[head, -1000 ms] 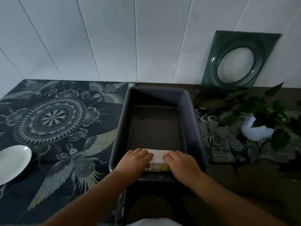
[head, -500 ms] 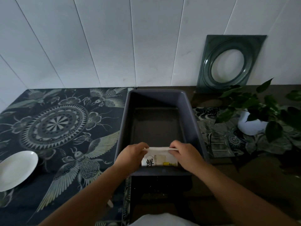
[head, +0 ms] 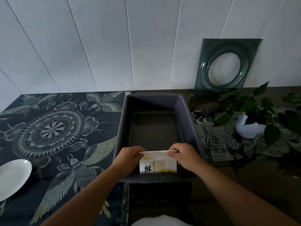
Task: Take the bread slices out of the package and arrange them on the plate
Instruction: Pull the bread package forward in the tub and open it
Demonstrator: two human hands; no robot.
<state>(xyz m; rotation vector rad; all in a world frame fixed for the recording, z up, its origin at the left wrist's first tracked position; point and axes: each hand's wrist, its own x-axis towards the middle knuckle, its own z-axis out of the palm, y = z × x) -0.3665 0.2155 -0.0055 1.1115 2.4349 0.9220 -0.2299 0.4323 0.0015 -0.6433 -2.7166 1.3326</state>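
Package (head: pixel 157 163) pinched by both hands in bin (head: pixel 187 111), plate (head: pixel 13 175) far left

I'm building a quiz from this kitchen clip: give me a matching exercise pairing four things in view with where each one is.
Things:
1. bread package
2. white plate
3. potted plant
4. green square frame

Places:
A. leaning against the white wall
B. at the far left, on the patterned cloth
C. inside the grey tub, pinched at its top edge by the left hand and right hand
D. on the right, beside the tub

Pairs: 1-C, 2-B, 3-D, 4-A
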